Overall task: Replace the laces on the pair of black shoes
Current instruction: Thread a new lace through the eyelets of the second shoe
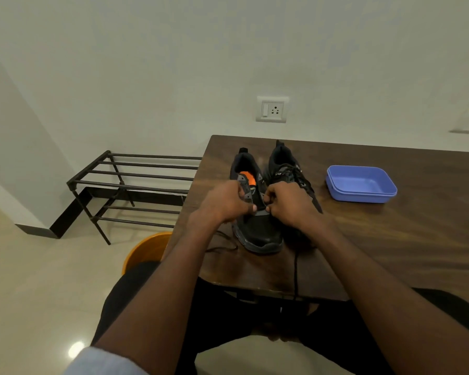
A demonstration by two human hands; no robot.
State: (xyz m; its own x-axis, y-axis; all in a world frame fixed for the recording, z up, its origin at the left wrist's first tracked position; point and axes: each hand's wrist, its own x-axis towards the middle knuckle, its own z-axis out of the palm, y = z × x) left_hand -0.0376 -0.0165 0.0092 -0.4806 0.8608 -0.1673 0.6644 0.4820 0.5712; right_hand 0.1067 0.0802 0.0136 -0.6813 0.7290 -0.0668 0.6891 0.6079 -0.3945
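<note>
Two black shoes stand side by side on the dark wooden table point(390, 239), toes toward me. The left shoe point(257, 231) has an orange insole and open eyelets. The right shoe point(284, 166) still carries a black lace. My left hand point(225, 201) and my right hand point(290, 204) are over the left shoe's lower eyelets, fingers curled, each pinching a part of a black lace point(295, 269). One strand trails off the table's front edge; another point(222, 246) loops on the table left of the shoe. The pinch points are partly hidden by my fingers.
A blue plastic tray point(360, 184) sits on the table to the right of the shoes. A black metal shoe rack point(136, 182) stands on the floor to the left, by the wall. An orange bucket point(146, 250) sits below the table's left edge.
</note>
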